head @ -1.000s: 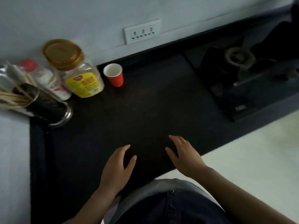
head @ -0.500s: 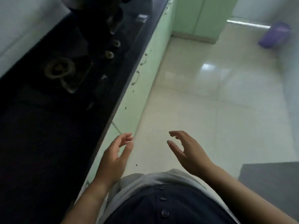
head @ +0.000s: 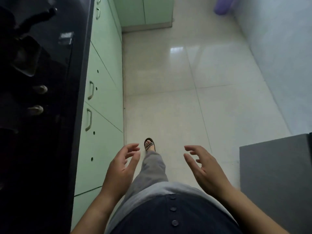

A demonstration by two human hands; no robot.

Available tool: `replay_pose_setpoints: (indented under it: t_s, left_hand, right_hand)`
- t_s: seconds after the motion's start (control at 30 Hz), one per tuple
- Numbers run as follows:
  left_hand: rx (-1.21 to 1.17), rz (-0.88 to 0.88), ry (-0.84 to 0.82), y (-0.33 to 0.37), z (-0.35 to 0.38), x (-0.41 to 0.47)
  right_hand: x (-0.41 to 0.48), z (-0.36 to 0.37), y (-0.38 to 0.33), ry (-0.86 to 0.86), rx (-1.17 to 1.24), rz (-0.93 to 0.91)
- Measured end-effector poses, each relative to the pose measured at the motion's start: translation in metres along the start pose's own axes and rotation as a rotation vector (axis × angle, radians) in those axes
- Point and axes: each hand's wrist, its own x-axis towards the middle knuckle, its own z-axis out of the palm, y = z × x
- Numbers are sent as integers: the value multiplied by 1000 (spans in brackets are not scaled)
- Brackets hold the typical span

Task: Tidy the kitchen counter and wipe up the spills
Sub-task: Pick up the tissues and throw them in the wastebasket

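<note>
**Two loose hands beside the dark counter**

The left hand (head: 121, 169) and the right hand (head: 206, 169) are up in front of the person's body. The palms face each other. The fingers on both hands are spread a little and softly bent. They hold nothing and touch nothing. The two hands are well apart.

The counter (head: 50, 166) runs along the left side. It is black and shiny. The left hand is near its edge but not on it. A stove (head: 25, 56) sits on the counter, and two round knobs (head: 40, 89) show on its front. The counter is too dark to tell if there are wet spots on it.

Under the counter are green cupboards (head: 104, 68) with pale handles (head: 91, 90). All their doors and drawers are closed, so what is inside is hidden.

The floor (head: 168, 107) has big pale tiles. One foot in a sandal (head: 149, 144) stands on it, between the hands and a bit ahead of them. A grey trouser leg (head: 152, 169) leads down to it. A dark shirt (head: 160, 217) with buttons fills the bottom of the view.

A purple bin (head: 222, 5) stands far off by the wall. Only part of it shows, so I cannot tell what is in it. A grey block (head: 276, 183) sits at the right side.
</note>
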Motion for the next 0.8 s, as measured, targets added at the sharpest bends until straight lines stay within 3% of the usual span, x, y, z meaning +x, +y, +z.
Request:
replay_pose_setpoints:
  t_s: [0.33,0.6,0.8]
  left_hand:
    - [81,110,-12,100,-69,218]
    - [115,81,-77,146,-67,352]
    - [93,41,-23,195,-48,477]
  right_hand:
    - [228,-47,-108,44,28,-116]
    - [349,-85,-114,99,67,-48]
    - [492,-144,-126,52,23,-82]
